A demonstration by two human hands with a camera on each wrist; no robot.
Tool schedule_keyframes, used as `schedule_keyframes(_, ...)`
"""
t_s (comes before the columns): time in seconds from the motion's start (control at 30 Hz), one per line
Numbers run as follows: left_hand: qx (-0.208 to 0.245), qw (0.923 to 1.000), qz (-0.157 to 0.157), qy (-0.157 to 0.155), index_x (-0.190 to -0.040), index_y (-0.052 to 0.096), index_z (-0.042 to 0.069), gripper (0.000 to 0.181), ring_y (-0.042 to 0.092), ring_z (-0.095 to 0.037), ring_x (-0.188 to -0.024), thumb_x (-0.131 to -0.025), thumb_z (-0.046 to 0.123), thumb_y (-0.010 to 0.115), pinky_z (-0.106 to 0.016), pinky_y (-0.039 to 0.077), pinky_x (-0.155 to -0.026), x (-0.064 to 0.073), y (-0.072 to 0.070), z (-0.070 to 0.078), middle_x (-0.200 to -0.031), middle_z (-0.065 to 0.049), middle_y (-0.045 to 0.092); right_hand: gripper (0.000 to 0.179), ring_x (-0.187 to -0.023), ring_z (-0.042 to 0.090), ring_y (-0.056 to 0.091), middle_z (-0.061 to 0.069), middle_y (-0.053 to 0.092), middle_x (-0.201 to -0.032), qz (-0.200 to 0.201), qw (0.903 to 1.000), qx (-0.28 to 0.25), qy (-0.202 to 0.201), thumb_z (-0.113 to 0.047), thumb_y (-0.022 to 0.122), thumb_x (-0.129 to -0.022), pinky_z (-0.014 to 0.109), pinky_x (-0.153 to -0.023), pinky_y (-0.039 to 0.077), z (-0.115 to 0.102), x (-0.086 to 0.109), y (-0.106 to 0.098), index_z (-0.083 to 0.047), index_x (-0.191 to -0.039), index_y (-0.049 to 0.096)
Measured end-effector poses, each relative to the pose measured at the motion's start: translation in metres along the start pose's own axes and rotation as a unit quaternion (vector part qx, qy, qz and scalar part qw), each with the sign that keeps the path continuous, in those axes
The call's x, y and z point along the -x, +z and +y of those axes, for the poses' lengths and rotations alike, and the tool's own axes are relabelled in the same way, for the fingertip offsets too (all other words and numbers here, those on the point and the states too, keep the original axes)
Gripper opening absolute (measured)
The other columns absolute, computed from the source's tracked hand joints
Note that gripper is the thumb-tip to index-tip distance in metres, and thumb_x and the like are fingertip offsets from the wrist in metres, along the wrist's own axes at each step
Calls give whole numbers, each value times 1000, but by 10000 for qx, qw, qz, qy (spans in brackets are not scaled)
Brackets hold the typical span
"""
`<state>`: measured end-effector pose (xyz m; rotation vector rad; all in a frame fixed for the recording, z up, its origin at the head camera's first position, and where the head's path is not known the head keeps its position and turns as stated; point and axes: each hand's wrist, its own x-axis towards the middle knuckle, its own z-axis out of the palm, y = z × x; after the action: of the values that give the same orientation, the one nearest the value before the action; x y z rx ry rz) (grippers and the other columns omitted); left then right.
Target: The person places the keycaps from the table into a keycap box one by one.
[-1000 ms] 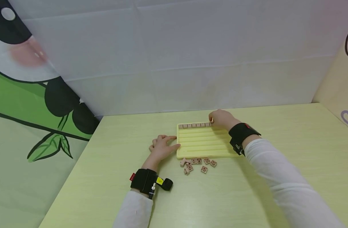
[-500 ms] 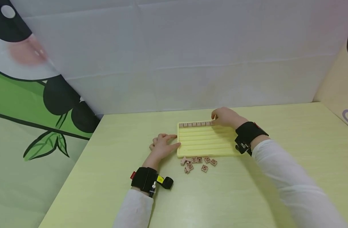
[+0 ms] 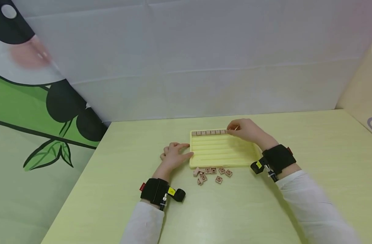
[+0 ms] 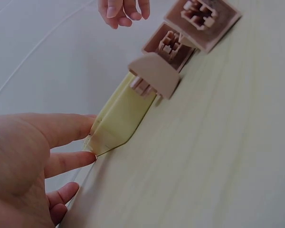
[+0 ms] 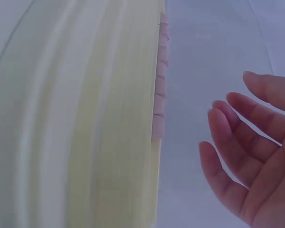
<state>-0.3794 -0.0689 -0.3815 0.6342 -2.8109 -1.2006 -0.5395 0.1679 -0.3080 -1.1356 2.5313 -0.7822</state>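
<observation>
A yellow ridged tray (image 3: 219, 152) lies on the table, with a row of pinkish-brown keycaps (image 3: 208, 133) along its far groove. My left hand (image 3: 172, 158) rests at the tray's left side; in the left wrist view its straight fingertips touch the tray's edge (image 4: 121, 121). Over the right end of the keycap row is my right hand (image 3: 248, 130). Seen from the right wrist, its fingers (image 5: 221, 126) are loosely bent and apart, with nothing between them. Several loose keycaps (image 3: 219, 180) lie in front of the tray, some upside down with their stems showing.
The light wooden table (image 3: 234, 210) extends on all sides of the tray. A white cloth backdrop (image 3: 189, 67) stands behind its far edge, with a printed cartoon panel (image 3: 52, 112) to the left. Both wrists wear black camera straps (image 3: 155, 191).
My right hand has let go of the last keycap in the far row and turned slightly, its wrist moving right and nearer. The left hand stays at the tray's edge.
</observation>
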Motion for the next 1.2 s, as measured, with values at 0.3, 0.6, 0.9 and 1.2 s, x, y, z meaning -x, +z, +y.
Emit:
schedule_keyframes(0.3, -10, 10000, -5, -8, -130, 58, 22, 52, 21, -39, -128, -84, 45, 66, -57, 11, -99, 0, -1, -1, -142, -17, 34, 31, -100, 29, 58, 14, 64, -110, 216, 9985, -481, -141, -25, 57, -95, 44, -86, 46, -7, 24, 7, -3, -116, 63)
schedule_keyframes(0.6, -23, 10000, -23, -1, -131, 58, 22, 53, 22, -38, -127, -84, 45, 65, -56, 12, -98, 4, -4, 2, -141, -17, 35, 28, -92, 22, 61, 10, 66, -105, 58, 9978, -439, -484, -22, 60, -94, 38, -80, 49, -34, 39, 2, -5, -115, 65)
schedule_keyframes(0.9, -31, 10000, -77, 19, -132, 57, 22, 53, 20, -39, -127, -85, 45, 65, -56, 11, -99, 4, -7, 1, -142, -17, 33, 27, -78, 13, 59, 7, 66, -103, -926, 9836, 543, -1448, -16, 72, -84, 31, -74, 49, -66, 56, 11, -6, -108, 66)
schedule_keyframes(1.2, -17, 9999, -118, 0, -131, 58, 21, 52, 21, -38, -126, -85, 44, 66, -56, 11, -98, 6, -10, 3, -142, -17, 33, 26, -74, 12, 51, -2, 64, -87, -1633, 9694, 1407, -1171, -19, 81, -74, 31, -71, 45, -91, 64, 37, -11, -94, 67)
